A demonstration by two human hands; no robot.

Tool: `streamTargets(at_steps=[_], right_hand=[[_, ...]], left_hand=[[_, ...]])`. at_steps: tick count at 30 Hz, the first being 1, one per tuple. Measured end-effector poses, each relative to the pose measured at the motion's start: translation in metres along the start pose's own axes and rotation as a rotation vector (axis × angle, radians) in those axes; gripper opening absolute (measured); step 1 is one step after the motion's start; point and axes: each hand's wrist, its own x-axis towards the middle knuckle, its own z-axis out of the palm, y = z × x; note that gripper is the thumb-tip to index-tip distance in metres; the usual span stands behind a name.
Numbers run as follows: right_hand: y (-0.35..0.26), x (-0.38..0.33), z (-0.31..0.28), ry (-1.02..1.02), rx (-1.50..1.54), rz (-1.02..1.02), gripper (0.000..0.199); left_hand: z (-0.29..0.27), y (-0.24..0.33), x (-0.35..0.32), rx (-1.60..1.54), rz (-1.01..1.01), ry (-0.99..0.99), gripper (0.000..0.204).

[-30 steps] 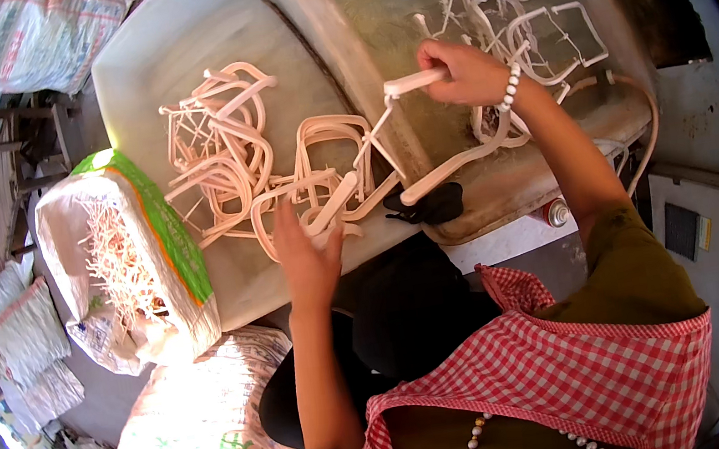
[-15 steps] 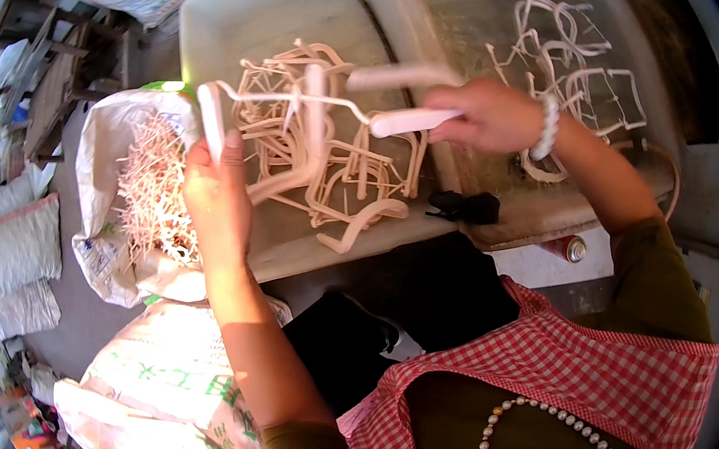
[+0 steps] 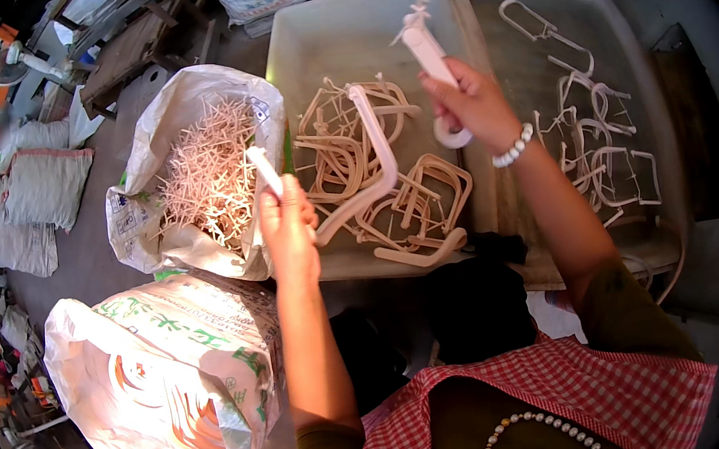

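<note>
A bent, pale pinkish plastic frame piece (image 3: 369,163), rod-like with a rounded corner, is held in the air above the grey tray (image 3: 324,36). Its lower end sits in the closed left hand (image 3: 286,226); from there it rises to the right, curves at the top and runs down again over the tray's near half. A short stub of it sticks up past the left fist, toward the tray's left wall. A white handle-shaped tool (image 3: 429,54), upright with a ragged tip, is gripped in the right hand (image 3: 471,103) above the tray's right wall.
</note>
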Motion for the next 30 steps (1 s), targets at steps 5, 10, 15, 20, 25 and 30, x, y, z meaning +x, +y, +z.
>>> streamTargets(at_steps=[5, 10, 15, 20, 25, 30], right_hand=[[0.004, -0.028, 0.076, -0.341, 0.126, 0.063, 0.025], [0.022, -0.032, 0.116, -0.369, 0.2, -0.043, 0.038], [0.011, -0.038, 0.13, -0.527, 0.341, 0.104, 0.037], [0.007, -0.038, 0.14, -0.555, 0.636, 0.235, 0.041], [0.005, -0.04, 0.144, -0.589, 0.687, 0.242, 0.04], [0.021, -0.019, 0.142, -0.57, 0.791, 0.382, 0.044]], left_hand=[[0.015, -0.013, -0.009, 0.123, 0.144, -0.155, 0.016], [0.019, -0.012, -0.015, 0.051, 0.195, -0.17, 0.022], [0.007, -0.006, -0.019, 0.017, 0.169, -0.151, 0.027], [0.005, -0.002, -0.02, -0.036, 0.18, -0.15, 0.029], [0.007, -0.001, -0.021, -0.114, 0.211, -0.146, 0.03], [0.0, -0.005, -0.022, -0.044, 0.126, -0.18, 0.027]])
